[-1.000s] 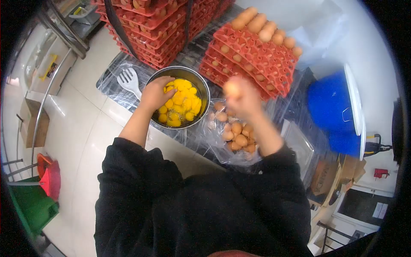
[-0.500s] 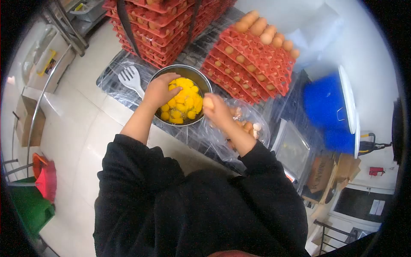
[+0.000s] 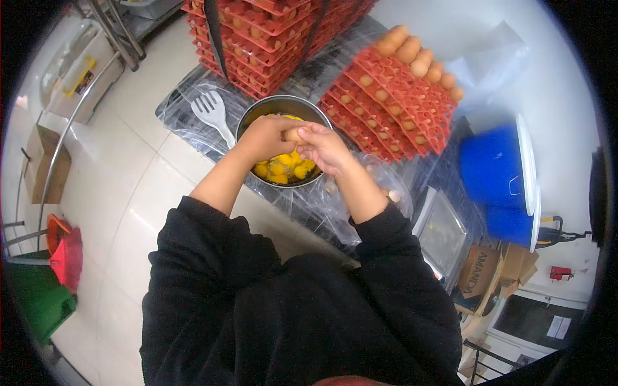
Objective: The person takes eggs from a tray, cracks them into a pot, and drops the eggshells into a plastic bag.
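Note:
Over a metal bowl [image 3: 250,133] of yellow yolks [image 3: 278,169], both my hands meet around one brown egg [image 3: 293,134]. My left hand [image 3: 265,139] grips the egg from the left, fingers curled toward it. From the other side, my right hand [image 3: 326,149] pinches the same egg with thumb and fingers. Whether its shell is cracked I cannot tell. Under my right forearm lies a clear plastic bag [image 3: 331,215] with eggshells [image 3: 393,195] in it. A white slotted spatula [image 3: 212,114] rests on the table, left of the bowl.
Tall stacks of red egg trays [image 3: 257,48] stand behind the bowl. Shorter tilted trays [image 3: 386,103] with eggs sit to the right. A scale [image 3: 443,228] lies at the table's right end, beside blue tubs [image 3: 492,164]. The table [image 3: 183,132] is wrapped in plastic film.
My right hand has moved left with the egg, from the bowl's right rim to above the yolks. My left hand has come over to meet it and now grips the egg too.

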The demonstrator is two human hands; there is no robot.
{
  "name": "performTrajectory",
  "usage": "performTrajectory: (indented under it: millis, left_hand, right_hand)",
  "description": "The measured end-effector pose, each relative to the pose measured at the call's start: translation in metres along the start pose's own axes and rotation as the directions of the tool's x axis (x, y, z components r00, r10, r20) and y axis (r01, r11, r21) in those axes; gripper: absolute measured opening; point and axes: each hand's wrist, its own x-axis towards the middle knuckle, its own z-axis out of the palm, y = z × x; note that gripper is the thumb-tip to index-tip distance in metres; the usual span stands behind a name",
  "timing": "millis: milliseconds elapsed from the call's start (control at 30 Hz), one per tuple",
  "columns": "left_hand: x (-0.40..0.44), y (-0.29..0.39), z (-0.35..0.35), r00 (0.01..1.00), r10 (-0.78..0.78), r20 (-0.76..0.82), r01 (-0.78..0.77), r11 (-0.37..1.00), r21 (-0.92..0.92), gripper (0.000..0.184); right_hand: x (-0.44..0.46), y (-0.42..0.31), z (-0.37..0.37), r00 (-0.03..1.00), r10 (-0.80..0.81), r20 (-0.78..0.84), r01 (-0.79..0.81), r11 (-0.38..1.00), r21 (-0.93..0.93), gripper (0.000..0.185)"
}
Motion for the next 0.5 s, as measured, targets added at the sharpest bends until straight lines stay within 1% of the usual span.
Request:
performTrajectory:
  millis: [167,267,300,367,433,467,500]
  left_hand:
    - [-0.001,-0.007,0.005,0.998,-0.061,0.013,0.061,0.998,-0.018,0.048]
    - [-0.002,-0.022,0.008,0.999,-0.011,0.036,0.009,0.998,0.067,0.049]
    - [-0.003,-0.025,0.008,0.998,-0.015,0.057,0.010,0.996,0.093,0.049]
    - [-0.005,-0.029,0.008,0.995,-0.023,0.100,0.009,0.990,0.144,0.048]
    - [-0.004,-0.027,0.007,0.988,-0.055,0.143,0.025,0.979,0.202,0.048]
    - [-0.003,-0.025,0.007,0.984,-0.070,0.165,0.031,0.972,0.231,0.048]
    - [-0.001,-0.023,0.009,0.986,-0.065,0.156,0.031,0.976,0.214,0.048]
  right_hand:
    - [0.010,0.011,-0.006,0.999,-0.030,0.023,0.030,0.999,0.016,0.028]
    - [0.014,0.014,-0.008,0.998,-0.024,-0.065,0.016,0.993,-0.120,0.032]
    - [0.017,0.017,-0.012,0.997,-0.033,-0.064,0.018,0.976,-0.215,0.034]
    - [0.025,0.022,-0.022,0.997,-0.049,-0.060,0.022,0.917,-0.398,0.037]
    - [0.019,0.014,-0.007,0.987,-0.115,-0.112,0.043,0.862,-0.506,0.032]
    - [0.017,0.011,0.000,0.979,-0.150,-0.136,0.050,0.829,-0.557,0.030]
    - [0.018,0.012,0.002,0.984,-0.125,-0.131,0.040,0.855,-0.517,0.029]
